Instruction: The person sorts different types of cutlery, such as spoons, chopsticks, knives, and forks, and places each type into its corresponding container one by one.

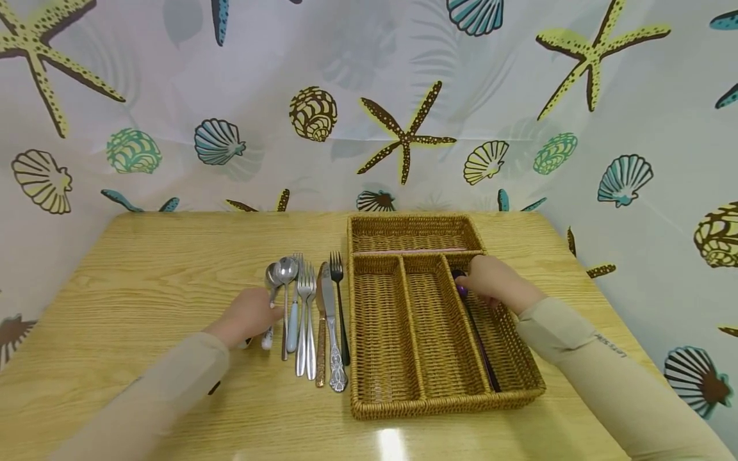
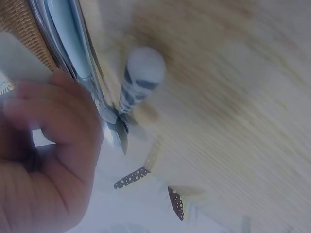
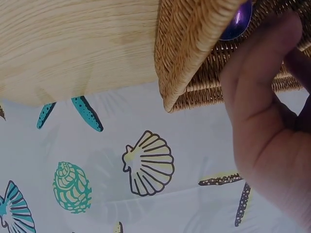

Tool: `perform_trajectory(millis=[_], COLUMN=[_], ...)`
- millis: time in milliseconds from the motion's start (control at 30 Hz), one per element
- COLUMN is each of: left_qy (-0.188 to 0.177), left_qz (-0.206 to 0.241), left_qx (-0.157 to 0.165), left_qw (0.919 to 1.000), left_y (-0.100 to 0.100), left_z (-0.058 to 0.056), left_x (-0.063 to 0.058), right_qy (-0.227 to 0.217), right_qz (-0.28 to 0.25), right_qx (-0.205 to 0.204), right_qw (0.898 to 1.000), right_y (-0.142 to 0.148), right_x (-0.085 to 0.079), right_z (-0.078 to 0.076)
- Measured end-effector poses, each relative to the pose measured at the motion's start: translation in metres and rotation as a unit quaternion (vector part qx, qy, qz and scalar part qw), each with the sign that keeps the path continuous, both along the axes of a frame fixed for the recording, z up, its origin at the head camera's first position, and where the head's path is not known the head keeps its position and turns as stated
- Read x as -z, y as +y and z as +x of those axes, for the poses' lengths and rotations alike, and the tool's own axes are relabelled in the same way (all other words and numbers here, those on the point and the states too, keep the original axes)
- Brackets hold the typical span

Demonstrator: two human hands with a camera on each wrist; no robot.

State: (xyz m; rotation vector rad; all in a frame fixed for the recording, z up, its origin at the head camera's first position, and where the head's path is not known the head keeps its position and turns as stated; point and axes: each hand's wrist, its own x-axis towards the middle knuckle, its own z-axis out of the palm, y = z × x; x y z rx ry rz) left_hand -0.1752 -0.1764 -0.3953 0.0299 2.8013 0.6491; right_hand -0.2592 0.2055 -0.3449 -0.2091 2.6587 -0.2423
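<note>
My left hand [image 1: 254,314] hovers over the left end of a row of cutlery, close to two metal spoons [image 1: 286,269]. Its fingers are bent, with nothing visible between them; in the left wrist view a spoon with a black-and-white patterned handle [image 2: 138,80] lies apart from them. Inside the right compartment of a wicker cutlery tray [image 1: 386,408], my right hand [image 1: 490,282] is beside a purple spoon [image 1: 462,291], whose dark handle runs toward the near end. The right wrist view shows the fingers apart from the spoon's bowl; some fingertips are hidden.
Several forks [image 1: 305,288], a knife [image 1: 328,294], a brown-handled piece [image 1: 320,346] and a black fork [image 1: 337,269] lie left of the tray. A thin pink item [image 1: 409,250] lies along the tray's back divider. A patterned curtain [image 1: 346,64] surrounds the wooden table [image 1: 190,256].
</note>
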Motion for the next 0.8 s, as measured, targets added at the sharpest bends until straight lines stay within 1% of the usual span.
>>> perform_trajectory(millis=[133,233,367,467,567,667,800], left_qy=[-0.008,-0.011,0.000,0.011,0.019,0.030,0.020], left_qz=[0.008,0.011,-0.004,-0.001,0.033,0.072,0.116], left_qx=[-0.008,-0.012,-0.012,-0.009,-0.010,-0.014,-0.025], left_qw=[0.9999,0.9998,0.9999,0.9999,0.9992,0.9968,0.9928], left_y=[-0.008,-0.013,-0.017,-0.017,-0.012,-0.004,0.007], left_z=[0.002,0.004,0.004,0.003,0.002,0.001,0.000], left_x=[-0.001,-0.003,-0.006,-0.010,-0.017,-0.023,-0.029], right_qy=[0.012,0.016,0.020,0.021,0.023,0.031,0.045], right_qz=[0.004,0.008,0.012,0.012,0.009,0.003,-0.001], right_qx=[-0.017,-0.022,-0.019,-0.021,-0.025,-0.027,-0.032], right_qw=[1.000,1.000,1.000,0.999,0.999,0.999,0.998], right_y=[0.001,0.001,0.001,0.000,-0.004,-0.009,-0.017], right_x=[-0.005,-0.008,-0.012,-0.015,-0.017,-0.020,-0.024], right_z=[0.001,0.001,0.001,0.000,0.000,0.000,0.000])
